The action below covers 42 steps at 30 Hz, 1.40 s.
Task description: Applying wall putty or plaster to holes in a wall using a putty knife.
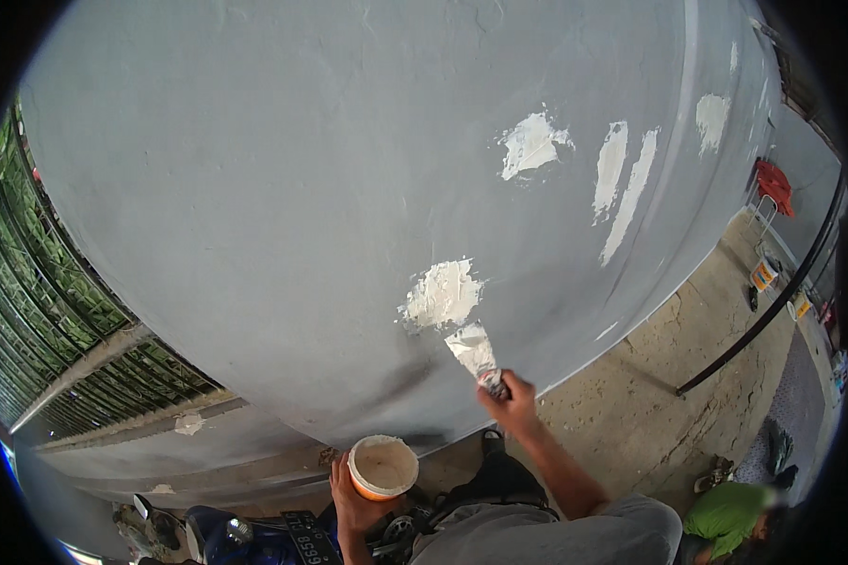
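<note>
My right hand point(511, 403) is closed round the handle of a putty knife point(473, 349), whose blade is smeared with white putty. The blade lies at the lower edge of a rough white putty patch point(443, 294) on the grey wall point(283, 207); whether it presses on the wall I cannot tell. Low on the left, my left hand point(350, 499) grips an orange and white tub point(383, 468) from its side. Pale putty shows inside the tub, which tilts its mouth upward.
More white patches point(533, 146) mark the wall to the upper right. A motorbike point(254, 537) stands close below on the left, beside a metal fence point(57, 320). A person in a green shirt point(725, 518) crouches at lower right. A black pole point(773, 311) crosses the concrete floor point(645, 405).
</note>
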Each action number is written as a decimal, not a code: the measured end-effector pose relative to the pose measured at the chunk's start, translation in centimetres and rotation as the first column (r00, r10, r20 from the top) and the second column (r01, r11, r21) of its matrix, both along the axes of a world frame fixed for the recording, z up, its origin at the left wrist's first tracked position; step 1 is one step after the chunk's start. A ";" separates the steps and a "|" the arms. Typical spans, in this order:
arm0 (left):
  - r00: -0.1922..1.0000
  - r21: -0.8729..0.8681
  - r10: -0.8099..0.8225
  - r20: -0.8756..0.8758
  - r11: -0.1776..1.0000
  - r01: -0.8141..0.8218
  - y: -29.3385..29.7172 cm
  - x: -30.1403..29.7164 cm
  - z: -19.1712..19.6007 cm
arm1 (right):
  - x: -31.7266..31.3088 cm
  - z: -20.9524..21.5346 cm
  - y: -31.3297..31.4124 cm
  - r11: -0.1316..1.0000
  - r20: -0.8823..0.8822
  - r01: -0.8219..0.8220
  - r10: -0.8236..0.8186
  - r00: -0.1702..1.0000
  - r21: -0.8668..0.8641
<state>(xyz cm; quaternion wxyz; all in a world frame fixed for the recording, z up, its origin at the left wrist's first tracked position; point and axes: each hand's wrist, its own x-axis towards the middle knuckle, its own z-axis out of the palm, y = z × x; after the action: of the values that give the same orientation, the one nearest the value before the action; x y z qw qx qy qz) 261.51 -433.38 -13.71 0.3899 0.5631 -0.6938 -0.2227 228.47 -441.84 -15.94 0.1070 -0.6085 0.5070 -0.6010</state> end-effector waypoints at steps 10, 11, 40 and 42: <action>0.997 -0.031 -0.083 0.008 0.996 0.083 -0.4 -0.9 -0.2 | -5.2 11.6 0.7 1.000 -0.040 0.018 -0.017 0.999 0.008; 0.995 -0.030 -0.100 0.004 0.995 0.100 -0.7 -1.3 -0.1 | -5.2 11.2 1.7 0.991 0.050 0.005 -0.011 0.999 0.130; 0.788 -0.128 -0.586 -0.189 0.810 0.572 -0.5 -24.3 7.3 | -12.1 6.7 25.2 0.933 0.617 -0.066 -0.181 0.766 0.355; 0.803 -0.131 -0.553 -0.223 0.833 0.537 0.3 -25.8 7.6 | -11.8 6.2 26.6 0.936 0.597 0.016 -0.237 0.767 0.351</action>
<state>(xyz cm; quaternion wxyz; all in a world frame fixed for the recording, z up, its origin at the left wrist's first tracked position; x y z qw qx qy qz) 235.72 -433.08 -6.06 0.4115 0.2949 -0.7774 -0.3733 216.70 -415.19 -9.75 0.3278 -0.3096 0.5739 -0.6836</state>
